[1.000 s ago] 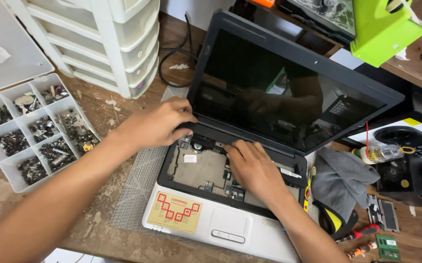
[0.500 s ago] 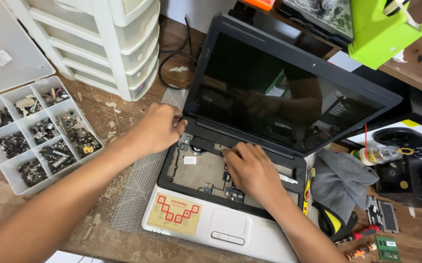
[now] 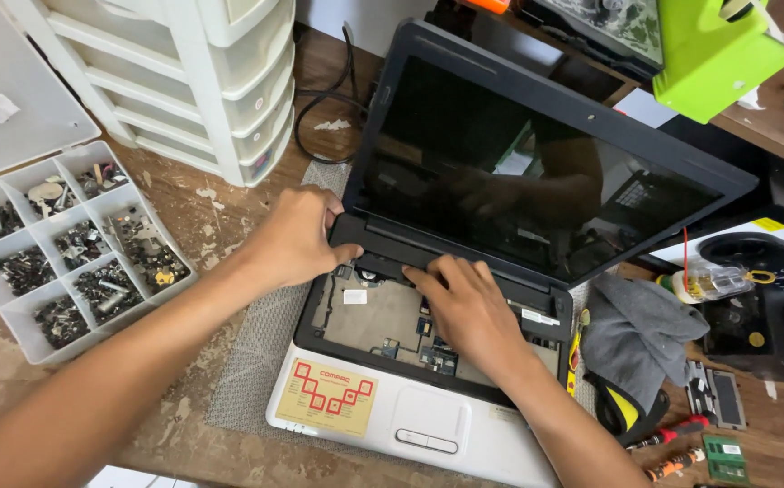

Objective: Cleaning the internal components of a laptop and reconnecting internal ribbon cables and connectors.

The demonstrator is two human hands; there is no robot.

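We have the open laptop (image 3: 428, 361) on a grey mat (image 3: 256, 361) on the wooden bench (image 3: 202, 208), its keyboard out and the inner board bare. Our left hand (image 3: 292, 239) grips the left end of the black hinge strip (image 3: 428, 262); our right hand (image 3: 469, 312) presses flat on the strip, fingers extended. A compartmented screw tray (image 3: 57, 244) sits to the left.

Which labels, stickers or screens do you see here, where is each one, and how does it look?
Laptop screen: upright behind both hands, dark rectangle, switched off, showing reflections.
Palm-rest sticker: front left corner of the laptop, cream rectangle with red square shapes.
Small white label: inside the opened keyboard bay, near the left hand.
White strip label: right edge of the bay, beyond the right hand.
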